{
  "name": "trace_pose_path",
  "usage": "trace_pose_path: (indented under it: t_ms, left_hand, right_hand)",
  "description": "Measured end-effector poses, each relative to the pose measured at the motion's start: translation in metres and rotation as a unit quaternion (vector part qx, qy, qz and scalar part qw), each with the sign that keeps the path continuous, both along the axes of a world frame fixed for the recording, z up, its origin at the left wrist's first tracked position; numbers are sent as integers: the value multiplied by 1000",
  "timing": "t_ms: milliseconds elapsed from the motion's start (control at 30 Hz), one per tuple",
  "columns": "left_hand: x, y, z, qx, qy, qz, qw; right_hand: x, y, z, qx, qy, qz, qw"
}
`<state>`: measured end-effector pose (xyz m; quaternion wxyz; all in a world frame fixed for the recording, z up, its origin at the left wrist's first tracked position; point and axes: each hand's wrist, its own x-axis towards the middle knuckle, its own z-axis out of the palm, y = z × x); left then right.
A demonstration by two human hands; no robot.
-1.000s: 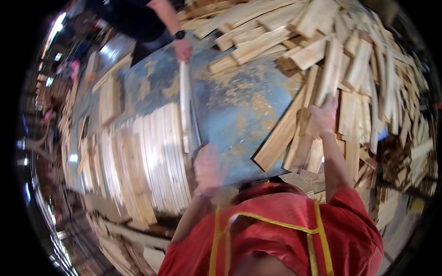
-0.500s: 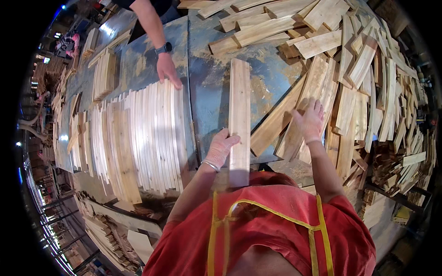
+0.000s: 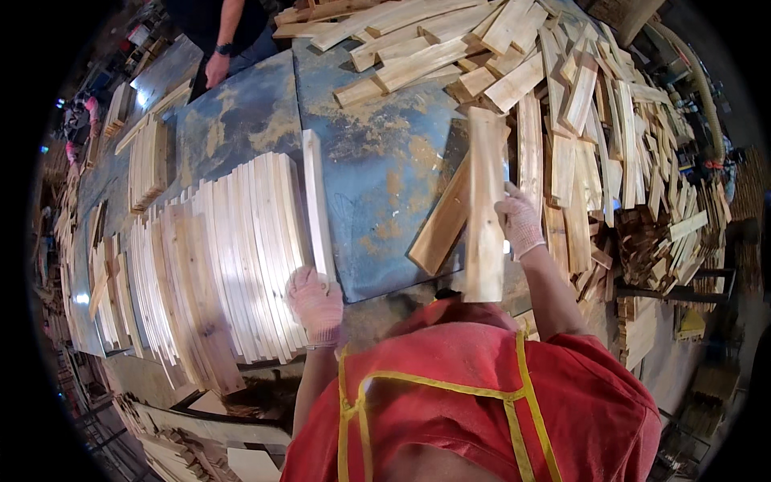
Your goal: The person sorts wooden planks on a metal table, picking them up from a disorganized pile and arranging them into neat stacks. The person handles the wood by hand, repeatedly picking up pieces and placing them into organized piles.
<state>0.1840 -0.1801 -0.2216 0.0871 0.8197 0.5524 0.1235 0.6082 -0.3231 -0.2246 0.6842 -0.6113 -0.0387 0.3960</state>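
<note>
My left hand (image 3: pixel 316 305), in a pale glove, grips the near end of a narrow wooden board (image 3: pixel 316 201) that stands on its long edge. This board is just right of a tight row of boards on edge (image 3: pixel 249 241), with a slim gap at its far end. My gloved right hand (image 3: pixel 520 219) is closed on the right edge of another wooden board (image 3: pixel 485 217), its broad face turned up. Beneath that one, a darker board (image 3: pixel 444 217) lies slanted on the blue-grey table (image 3: pixel 361 233).
A big heap of loose boards (image 3: pixel 578 104) covers the table's right and far right. Across the table stands a co-worker, whose hand (image 3: pixel 217 70) hangs by the far edge. A smaller stack of boards (image 3: pixel 148 165) sits at the far left.
My left hand has carried its board leftward to the row and turned it on edge. My right hand has picked up a board from the right. The co-worker's hand has withdrawn from the row.
</note>
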Motion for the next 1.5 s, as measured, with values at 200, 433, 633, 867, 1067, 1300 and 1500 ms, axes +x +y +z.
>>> trace_pose_path:
  t_ms: [200,433,633,867,1067,1300,1500]
  left_hand:
    - [6,12,-1,28,157,25,987]
    - [119,11,7,-355,-236,-80,901]
    - [83,-3,-12,-153,-215,107,959]
    - [64,-2,14,70,175,133,973]
    - [207,3,15,-193,-217,-53,955]
    - [260,10,-30,-645,-487,127,574]
    - [182,3,-27,-604,-582,178,515]
  right_hand:
    - [-51,19,-53,145,170,48,973]
    - [-94,89,-19,103,158,245,951]
    - [136,152,-13,11,30,-109,993]
    - [218,157,-33,194,169,-130,958]
    - [85,18,21,72,93,168,979]
    - [-4,-18,20,21,-183,561,807]
    - [33,19,-5,-183,-360,249,880]
